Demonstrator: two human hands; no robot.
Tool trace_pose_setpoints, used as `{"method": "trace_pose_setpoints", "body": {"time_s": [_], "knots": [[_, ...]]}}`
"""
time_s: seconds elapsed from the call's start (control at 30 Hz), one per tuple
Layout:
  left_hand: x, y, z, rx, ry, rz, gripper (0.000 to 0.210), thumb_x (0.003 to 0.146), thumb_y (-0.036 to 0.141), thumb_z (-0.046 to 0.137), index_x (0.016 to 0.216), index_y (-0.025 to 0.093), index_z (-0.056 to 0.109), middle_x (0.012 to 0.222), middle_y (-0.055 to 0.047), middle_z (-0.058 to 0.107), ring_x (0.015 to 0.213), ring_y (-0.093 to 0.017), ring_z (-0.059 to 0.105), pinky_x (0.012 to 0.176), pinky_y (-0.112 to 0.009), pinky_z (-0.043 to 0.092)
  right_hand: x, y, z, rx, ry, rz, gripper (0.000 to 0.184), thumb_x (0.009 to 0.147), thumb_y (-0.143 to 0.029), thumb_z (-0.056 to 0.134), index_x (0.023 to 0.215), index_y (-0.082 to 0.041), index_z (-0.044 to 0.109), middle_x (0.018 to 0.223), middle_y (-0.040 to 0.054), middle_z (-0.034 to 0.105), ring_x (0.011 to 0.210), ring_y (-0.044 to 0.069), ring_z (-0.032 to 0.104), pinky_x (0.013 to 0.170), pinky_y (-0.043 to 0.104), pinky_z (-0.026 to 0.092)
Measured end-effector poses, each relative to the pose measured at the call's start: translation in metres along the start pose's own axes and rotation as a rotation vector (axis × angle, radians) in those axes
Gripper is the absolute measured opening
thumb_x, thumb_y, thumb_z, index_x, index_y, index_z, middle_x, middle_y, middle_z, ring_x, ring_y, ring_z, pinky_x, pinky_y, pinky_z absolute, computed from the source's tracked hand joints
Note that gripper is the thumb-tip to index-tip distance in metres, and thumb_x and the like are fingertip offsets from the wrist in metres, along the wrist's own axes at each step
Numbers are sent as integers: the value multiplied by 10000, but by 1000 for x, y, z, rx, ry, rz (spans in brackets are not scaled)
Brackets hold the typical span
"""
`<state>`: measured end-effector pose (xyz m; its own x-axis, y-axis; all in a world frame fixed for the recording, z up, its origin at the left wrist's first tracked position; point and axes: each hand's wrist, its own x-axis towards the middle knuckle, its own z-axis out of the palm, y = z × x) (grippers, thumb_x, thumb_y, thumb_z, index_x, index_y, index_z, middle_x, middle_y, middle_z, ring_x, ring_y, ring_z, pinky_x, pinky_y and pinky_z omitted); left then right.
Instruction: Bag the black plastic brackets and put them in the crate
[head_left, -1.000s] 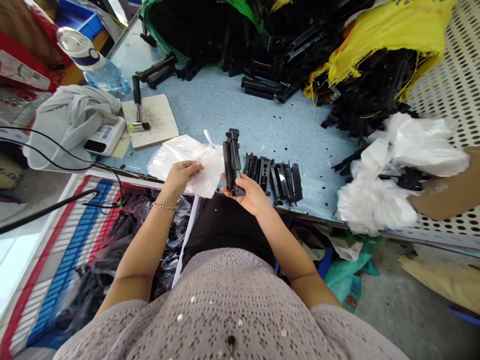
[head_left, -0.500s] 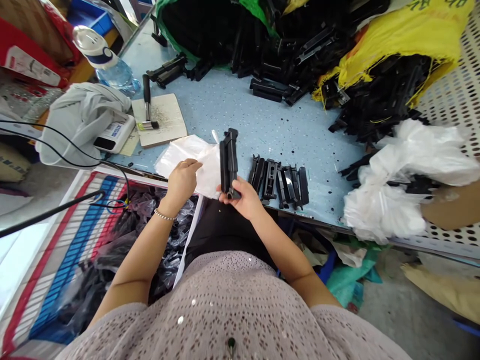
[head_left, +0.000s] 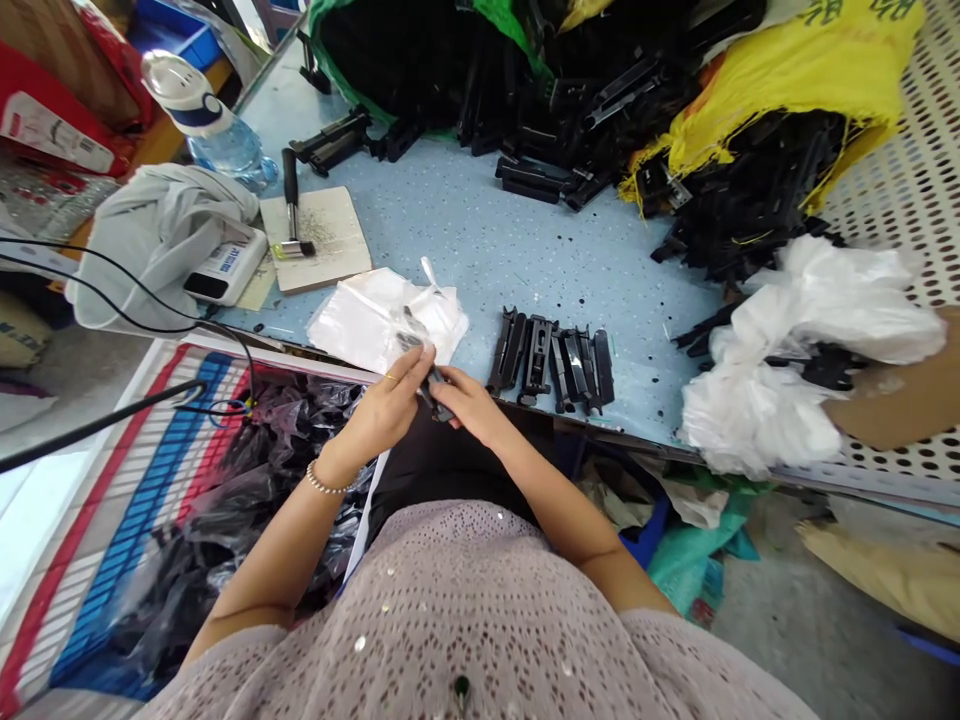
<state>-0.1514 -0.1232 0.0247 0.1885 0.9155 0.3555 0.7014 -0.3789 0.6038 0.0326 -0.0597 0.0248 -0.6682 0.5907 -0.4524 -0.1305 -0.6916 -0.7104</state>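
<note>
Speckled blue tabletop runs across the scene, much of its far edge hidden behind sacks cropped by the frame. At its left end stands a clear bottle; next comes a pale board with a brush lying on it. White plastic bags lie flat at the near edge, partly covered by the left hand. Its fingers are closed over a black part held just over the near edge, and the right hand grips the lower end. Fingers hide its middle; the upper end looks greyed, perhaps under film, hard to tell. Just right, similar parts line the near edge. Towards the far right corner, a yellow sack spills pieces too tangled to count.
</note>
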Motion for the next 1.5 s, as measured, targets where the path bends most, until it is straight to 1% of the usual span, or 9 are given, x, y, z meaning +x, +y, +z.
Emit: {"method": "trace_pose_setpoints", "body": {"time_s": [0.23, 0.33, 0.47, 0.67, 0.83, 1.03, 1.2, 1.33, 1.5], "knots": [[-12, -7, -16, 67, 168, -66, 791, 967, 71, 445, 1680, 286, 179, 1684, -123, 363, 1552, -303, 369, 1255, -487, 397, -3, -3, -5, 300, -388, 250, 600, 969, -614, 331, 1145, -122, 625, 547, -85, 446, 389, 64, 112, 350, 210, 167], [-14, 1, -6, 39, 106, 27, 851, 942, 46, 446, 1682, 329, 136, 1700, -90, 340, 1540, -282, 398, 1232, -454, 445, 3, -1, -1, 136, -222, 147, 563, 978, -636, 363, 1104, -153, 624, 576, -69, 465, 399, 75, 197, 372, 215, 235], [-17, 23, 1, -43, -86, 86, 898, 904, 50, 459, 1682, 336, 113, 1692, -90, 356, 1489, -271, 480, 1145, -426, 547, -7, 6, 16, -509, 180, -224, 303, 943, -491, 613, 1070, -218, 646, 864, 34, 679, 712, 169, 619, 620, 275, 513], [-63, 42, -81, -145, -111, -214, 438, 936, 277, 625, 1335, 449, 684, 1232, -30, 752, 1119, -250, 736, 1018, -405, 623, -44, -15, 5, -827, -439, -292, 502, 968, -384, 652, 1442, -247, 558, 1110, 55, 757, 954, 196, 724, 874, 363, 593], [-122, -57, -110, -117, -390, -787, 340, 788, 608, 673, 998, 372, 800, 1042, -16, 814, 966, -337, 764, 884, -497, 630, -32, -72, -64, -1535, 214, -490, 457, 1011, -99, 406, 1368, -222, 664, 1376, 150, 661, 1314, 300, 584, 1080, 552, 486], [-157, -180, -71, 233, -305, -1172, 404, 634, 629, 598, 507, 269, 463, 475, -54, 550, 625, -332, 680, 759, -543, 562, 30, -119, -120, -1956, -41, -397, 442, 862, 20, 521, 1120, -226, 783, 1604, 83, 499, 1565, 366, 314, 1206, 651, 327], [-92, -126, -65, -100, -225, -1070, 422, 712, 629, 670, 793, 215, 668, 707, -56, 715, 664, -237, 680, 667, -352, 566, 55, -144, -110, -2164, -315, -112, 596, 731, 84, 569, 1218, -208, 749, 1622, 110, 479, 1576, 394, 283, 1197, 649, 327], [3, -33, -18, -230, -92, -561, 314, 931, 461, 582, 1032, 204, 731, 984, -89, 756, 876, -232, 710, 832, -367, 590, 49, -174, -97, -2216, -443, -103, 440, 771, 18, 601, 1155, -152, 734, 1400, 148, 663, 1491, 365, 424, 1202, 561, 335], [63, -18, 37, 156, -18, -419, 159, 884, 215, 589, 859, 140, 727, 1075, -214, 709, 1034, -343, 675, 907, -462, 543, 7, -194, -103, -1872, -75, -155, 323, 860, -262, 679, 1165, -156, 682, 1161, 157, 708, 1117, 340, 644, 965, 472, 504]]}}
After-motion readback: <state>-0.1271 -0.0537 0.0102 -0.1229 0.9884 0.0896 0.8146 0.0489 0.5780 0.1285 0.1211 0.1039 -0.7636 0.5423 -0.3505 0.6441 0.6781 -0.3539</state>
